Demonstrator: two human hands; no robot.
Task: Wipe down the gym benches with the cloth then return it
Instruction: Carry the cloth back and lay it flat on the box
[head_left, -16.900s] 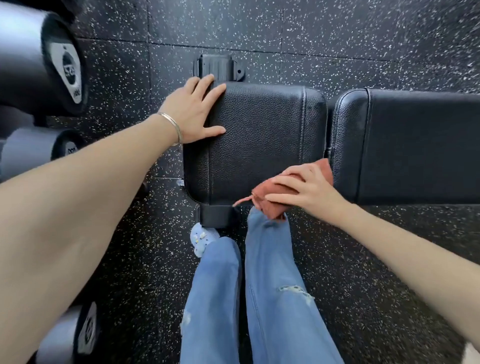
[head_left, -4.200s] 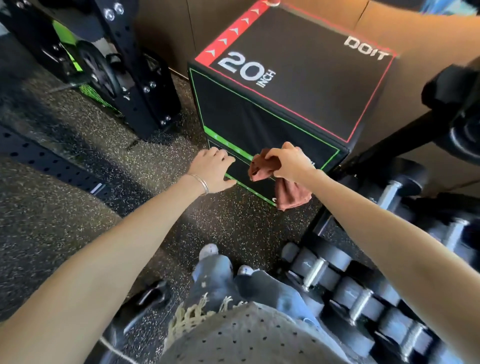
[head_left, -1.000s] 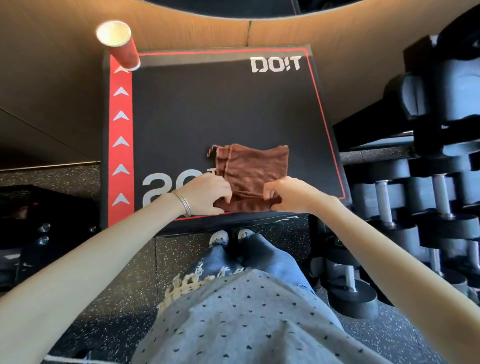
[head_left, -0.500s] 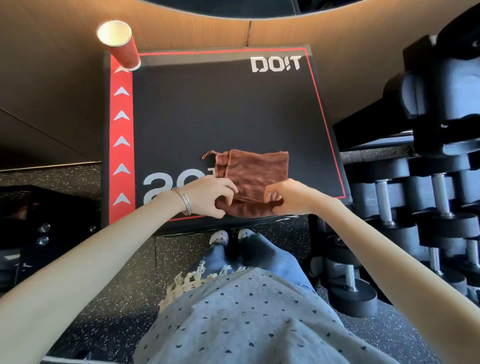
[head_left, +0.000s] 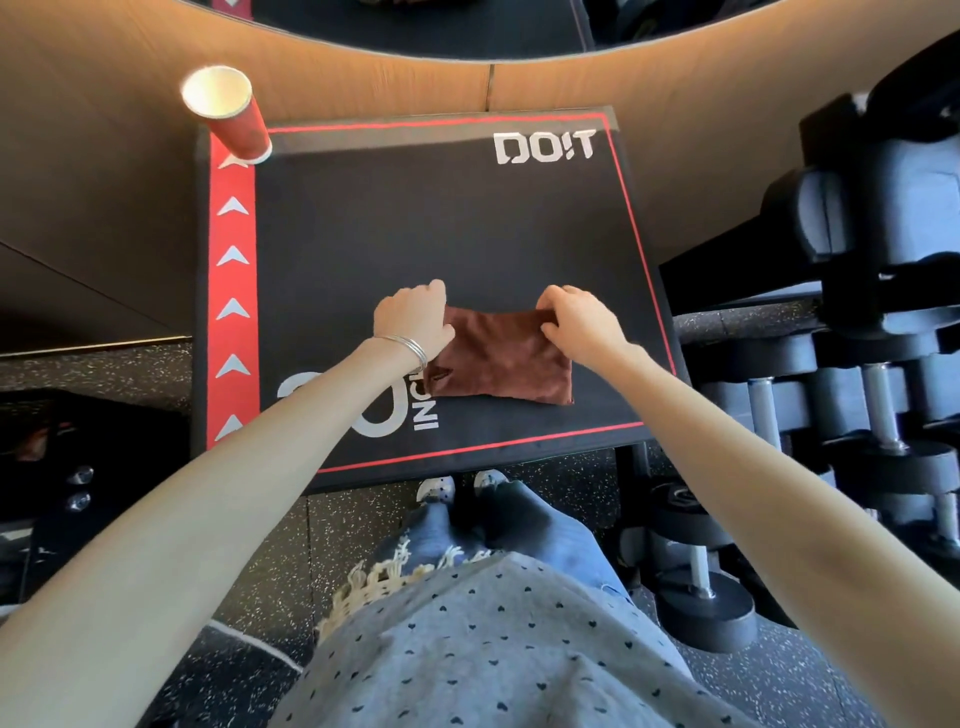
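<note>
The folded brown cloth (head_left: 501, 358) lies flat on the black plyo box (head_left: 441, 223), its far edge caught between the two grips and the rest spread on the near side of them. The left grip (head_left: 413, 317) is curled over the far left corner. The right grip (head_left: 582, 319) pinches the far right corner. Both arms reach forward, wrists bent down. A red paper cup (head_left: 228, 117) stands well beyond the left grip, and dumbbells (head_left: 878, 395) are racked to the right of the right grip.

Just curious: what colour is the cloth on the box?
The cloth is plain reddish brown, clearest in the head view.
</note>
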